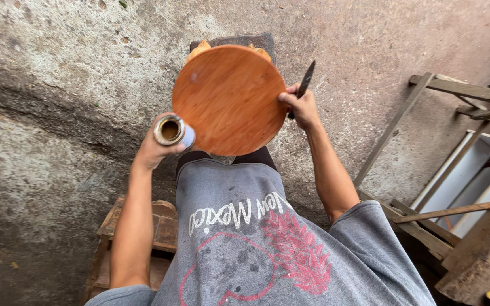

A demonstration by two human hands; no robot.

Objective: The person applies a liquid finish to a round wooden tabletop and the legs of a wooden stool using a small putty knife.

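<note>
left hand (153,148): we see it wrapped around an open tin can (172,131)
right hand (301,106): closed on a dark brush handle (303,84), touching the edge of the round wooden board (229,97) in front of us

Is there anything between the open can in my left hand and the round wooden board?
Nothing visible. The can in the left hand sits right at the round wooden board's lower left edge. The right hand grips the opposite edge along with a dark tool.

Round wooden board (229,99) between the hands: open can (171,131) left, dark brush (303,85) right.
</note>
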